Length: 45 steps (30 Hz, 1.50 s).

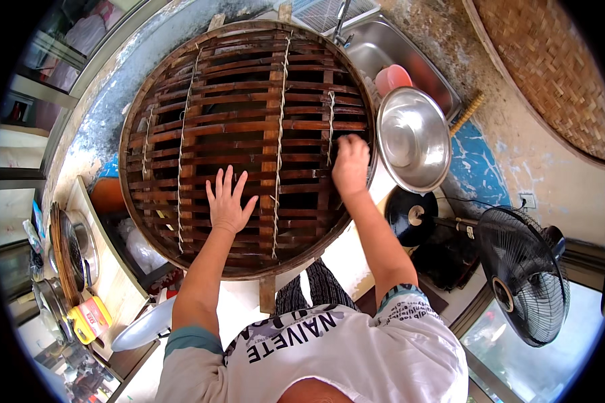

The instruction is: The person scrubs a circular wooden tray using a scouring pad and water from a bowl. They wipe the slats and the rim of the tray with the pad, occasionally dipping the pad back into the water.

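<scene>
A large round tray with a bamboo-slat base (312,125) lies before me, its slats dark, wet-looking and tied across with pale cords (284,83). My left hand (227,201) rests palm down on the slats left of the middle cord, fingers spread, holding nothing. Near the right rim of the tray, my right hand (352,163) has its fingers curled down at the slats, beside a short cord. Something dark shows at its fingertips; whether it grips a thing or only touches the slats is hidden.
Wooden bars (267,296) jut out from under the tray. A metal basin (414,138) stands against its right side, before a steel sink (370,43) holding a pink bowl (397,78). A black fan (522,277) is at right. A woven bamboo tray (549,65) leans on the wall.
</scene>
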Available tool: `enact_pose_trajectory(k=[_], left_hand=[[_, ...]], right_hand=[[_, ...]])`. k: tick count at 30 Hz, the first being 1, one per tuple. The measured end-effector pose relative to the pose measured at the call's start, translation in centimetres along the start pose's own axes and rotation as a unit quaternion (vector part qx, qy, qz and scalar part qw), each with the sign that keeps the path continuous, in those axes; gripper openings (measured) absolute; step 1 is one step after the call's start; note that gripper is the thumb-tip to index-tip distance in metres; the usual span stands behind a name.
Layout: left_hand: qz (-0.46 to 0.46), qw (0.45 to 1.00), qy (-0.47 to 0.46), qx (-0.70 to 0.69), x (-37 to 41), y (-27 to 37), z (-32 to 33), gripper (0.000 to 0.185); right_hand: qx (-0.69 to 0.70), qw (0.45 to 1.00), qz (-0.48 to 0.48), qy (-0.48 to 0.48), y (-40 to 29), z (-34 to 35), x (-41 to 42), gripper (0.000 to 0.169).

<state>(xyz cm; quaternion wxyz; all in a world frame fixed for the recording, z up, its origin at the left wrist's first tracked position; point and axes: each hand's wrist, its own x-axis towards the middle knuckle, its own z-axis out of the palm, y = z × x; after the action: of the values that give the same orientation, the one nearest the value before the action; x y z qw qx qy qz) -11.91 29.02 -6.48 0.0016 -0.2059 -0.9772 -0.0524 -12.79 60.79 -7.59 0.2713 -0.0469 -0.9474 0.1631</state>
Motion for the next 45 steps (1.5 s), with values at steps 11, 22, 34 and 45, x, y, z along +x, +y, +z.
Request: enact_pose_trajectory(k=[11,22,34,45], left_hand=[[0.002,1.000,-0.006,-0.014,-0.1,0.0,-0.1,0.065],[0.008,1.000,0.007,-0.016,0.3,-0.3,0.1,0.066],[0.013,1.000,-0.010,-0.014,0.4,-0.4,-0.5,0.067],[0.007,0.999,0.003,-0.044,0.3,-0.5,-0.8,0.066]], right_hand=[[-0.070,0.996,-0.049,0.010,0.9,-0.4,10.6,0.048],[-0.151,0.951,0.153,-0.221,3.1,3.4,12.2,0.026],[-0.021,0.984,0.057,-0.169,-3.9,8.5,15.7,0.040],[0.048,0.999,-0.001,-0.017,-2.9,9.9,14.0,0.047]])
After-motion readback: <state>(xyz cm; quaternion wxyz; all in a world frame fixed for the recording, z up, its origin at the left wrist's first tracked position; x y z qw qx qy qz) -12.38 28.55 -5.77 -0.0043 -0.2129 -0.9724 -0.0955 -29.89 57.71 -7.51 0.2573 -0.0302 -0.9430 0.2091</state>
